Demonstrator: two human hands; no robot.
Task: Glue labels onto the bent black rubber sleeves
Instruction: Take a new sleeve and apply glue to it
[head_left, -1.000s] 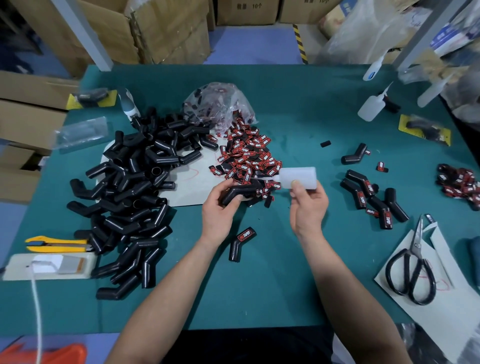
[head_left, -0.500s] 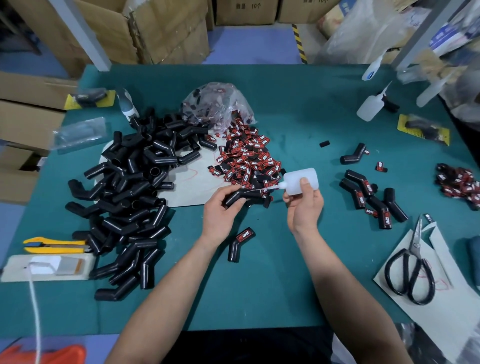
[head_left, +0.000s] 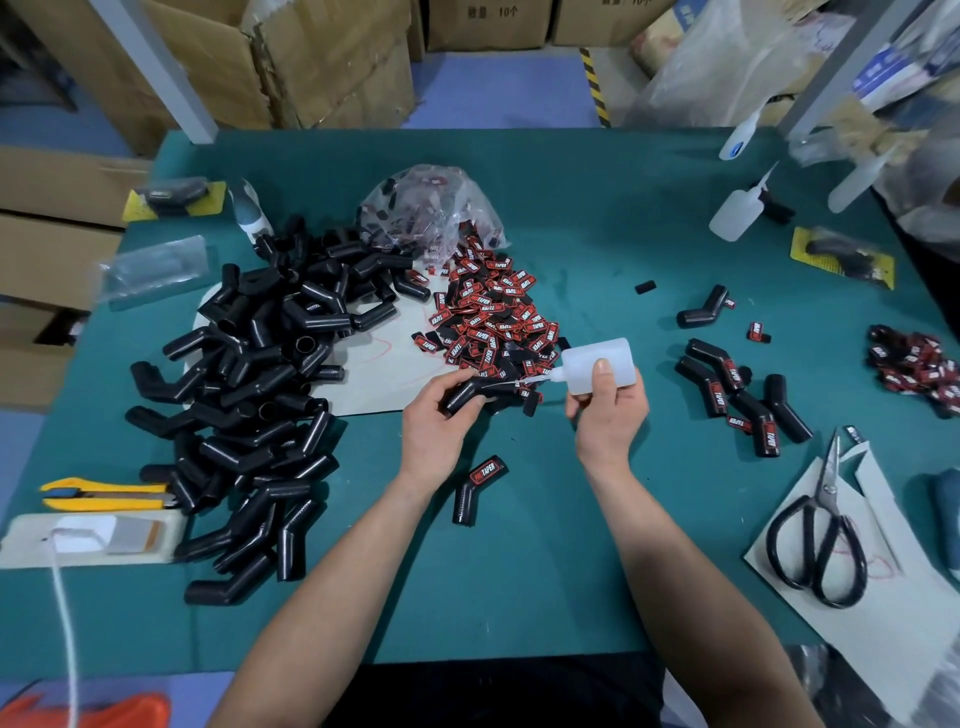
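- Black bent sleeve (head_left: 470, 397) is in the left hand (head_left: 441, 423), fingers curled round its lower leg, at the near edge of the label pile (head_left: 493, 317).
- White glue bottle (head_left: 597, 366) is gripped by the right hand (head_left: 608, 410), thumb on its side, fingers wrapped behind.
- Bottle is tilted with the nozzle pointing left, its tip at the sleeve's upper leg; contact cannot be told.
- Bare sleeve heap (head_left: 260, 374) lies left of the hands, partly on a pale sheet.
- One labelled sleeve (head_left: 478, 488) lies on the green table (head_left: 545, 582) between the forearms.
- Finished group (head_left: 743, 395) lies right of the right hand.
- Scissors (head_left: 821, 540) rest on paper, near right.
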